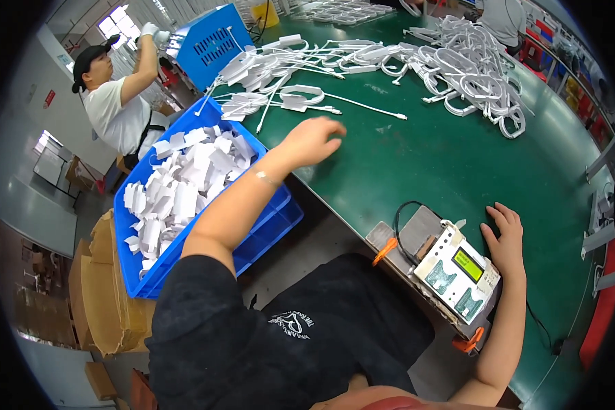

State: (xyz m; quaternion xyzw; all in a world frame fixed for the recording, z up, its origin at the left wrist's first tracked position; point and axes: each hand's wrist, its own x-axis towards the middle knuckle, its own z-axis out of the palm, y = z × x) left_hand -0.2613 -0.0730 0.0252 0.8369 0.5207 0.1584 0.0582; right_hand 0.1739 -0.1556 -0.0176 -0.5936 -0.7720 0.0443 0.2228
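My left hand [313, 141] hovers over the near left edge of the green table, its fingers slightly curled and the thumb apart, with nothing seen in it. Just beyond it lie coiled white cables [301, 98] wrapped in white paper sleeves, one cable's end reaching out to the right. My right hand [506, 239] rests on the tabletop, fingers spread and holding nothing. Beside it is a white tester box [458, 272] with a small lit yellow-green screen, fixed at the table edge by orange clamps [470, 340]. A black lead [398, 222] loops from the tester.
At my left stands a blue crate [253, 239] filled with folded white paper sleeves [184, 184], next to an open cardboard box [106, 287]. A large heap of white cables [465, 68] covers the table's far right. Beyond the crate, a person [123, 102] works at a blue machine [212, 48].
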